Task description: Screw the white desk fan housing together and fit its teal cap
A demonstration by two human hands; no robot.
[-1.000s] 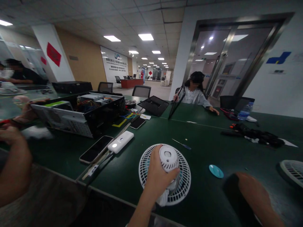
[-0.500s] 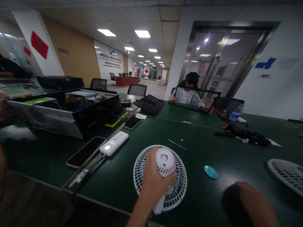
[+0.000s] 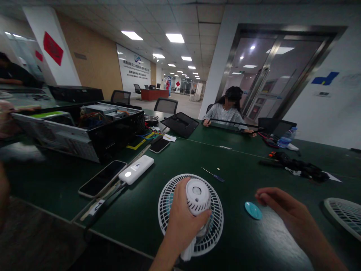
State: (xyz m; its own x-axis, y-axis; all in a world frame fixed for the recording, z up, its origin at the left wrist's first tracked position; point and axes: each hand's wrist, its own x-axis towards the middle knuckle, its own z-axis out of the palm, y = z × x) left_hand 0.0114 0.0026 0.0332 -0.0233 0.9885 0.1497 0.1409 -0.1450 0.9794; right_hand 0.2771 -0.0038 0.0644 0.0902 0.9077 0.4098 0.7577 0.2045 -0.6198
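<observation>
My left hand point(image 3: 183, 212) is wrapped round the white motor housing point(image 3: 197, 195) of a small fan lying grille-down on the table. Its round white grille point(image 3: 217, 226) spreads out beneath, and light blue parts show through the slots. To the right, my right hand point(image 3: 284, 210) hovers above the table with fingers and thumb drawn together; whatever may be between the fingertips is too small to make out. Close to those fingertips lies a turquoise oval disc point(image 3: 253, 210). A small screwdriver point(image 3: 216, 176) with a blue handle rests beyond the fan.
Another white fan grille point(image 3: 345, 214) lies at the right edge. Left are a phone point(image 3: 103, 178), a white power bank point(image 3: 137, 169) with a cable, and an opened computer case point(image 3: 93, 139). Across the table, a person point(image 3: 227, 111) holds a black frame. A water bottle point(image 3: 287, 138) stands far right.
My right hand has risen and moved forward from the front edge to beside the turquoise disc. My left hand keeps its grip on the fan. The person opposite has lowered the black frame.
</observation>
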